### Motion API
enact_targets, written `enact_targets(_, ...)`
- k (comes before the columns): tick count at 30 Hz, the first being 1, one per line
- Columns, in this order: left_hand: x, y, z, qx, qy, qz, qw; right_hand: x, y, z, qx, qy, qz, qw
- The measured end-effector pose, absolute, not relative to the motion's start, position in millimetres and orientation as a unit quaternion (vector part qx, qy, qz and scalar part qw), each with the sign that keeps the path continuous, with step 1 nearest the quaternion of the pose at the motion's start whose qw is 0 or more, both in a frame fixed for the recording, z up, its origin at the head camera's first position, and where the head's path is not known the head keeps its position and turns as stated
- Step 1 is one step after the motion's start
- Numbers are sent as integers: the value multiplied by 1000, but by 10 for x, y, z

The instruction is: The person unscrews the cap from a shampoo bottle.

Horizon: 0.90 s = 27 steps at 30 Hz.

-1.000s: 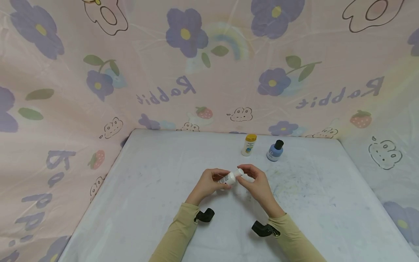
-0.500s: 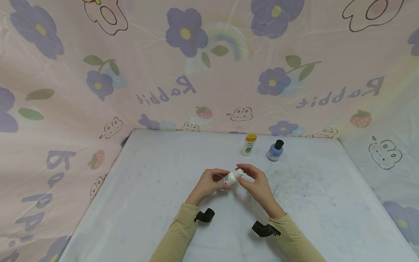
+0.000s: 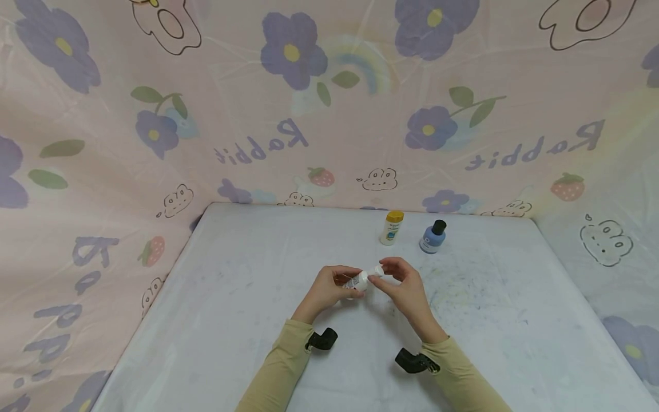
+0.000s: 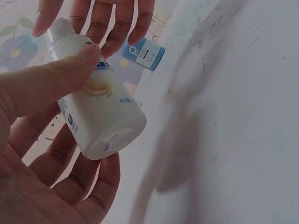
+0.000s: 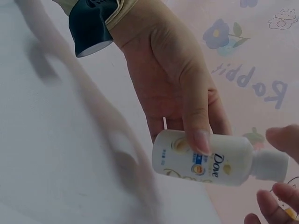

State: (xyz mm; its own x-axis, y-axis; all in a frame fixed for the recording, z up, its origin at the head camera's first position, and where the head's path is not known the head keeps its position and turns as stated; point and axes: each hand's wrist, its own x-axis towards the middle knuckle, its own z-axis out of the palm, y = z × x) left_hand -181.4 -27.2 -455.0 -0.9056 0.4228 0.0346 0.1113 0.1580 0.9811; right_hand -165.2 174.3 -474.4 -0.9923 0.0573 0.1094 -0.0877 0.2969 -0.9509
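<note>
My left hand (image 3: 329, 289) grips the body of a small white Dove bottle (image 5: 210, 158), tilted above the table with its neck toward the upper right in the head view. In the left wrist view the left thumb lies across the label and the fingers curl behind. A plain white cap (image 5: 271, 165) sits on the bottle's neck. My right hand (image 3: 409, 289) is at this cap, thumb on one side and fingers on the other. Both wrist views show small gaps between those fingertips and the cap.
Behind the hands stand a cream bottle with a yellow cap (image 3: 392, 229) and a blue bottle with a black cap (image 3: 432, 239). A white cloth covers the table (image 3: 206, 320). Patterned curtains (image 3: 340, 114) rise at the back and sides.
The right fingertips have shifted slightly rightward round the cap while the right thumb has moved a little left. The left hand and the bottle's body stay in place.
</note>
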Motion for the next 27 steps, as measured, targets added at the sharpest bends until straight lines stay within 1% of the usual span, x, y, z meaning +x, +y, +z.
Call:
enact_targets(7, -1821, -262, -4564, 180, 748, 626, 123, -1637, 1733, -4723, -26, -806, 589, 49)
enact_targets(14, -1832, -259, -4581, 181, 749, 625, 125, -1622, 1687, -4654, -32, -811, 582, 44)
enact_targets(21, -1979, -244, -4930, 169, 760, 615, 121, -1653, 1705, -4712, -23, -816, 577, 33)
enact_targets(27, -1986, -262, -4937, 177, 764, 609, 116, -1648, 1715, -4682, 2, -814, 580, 31)
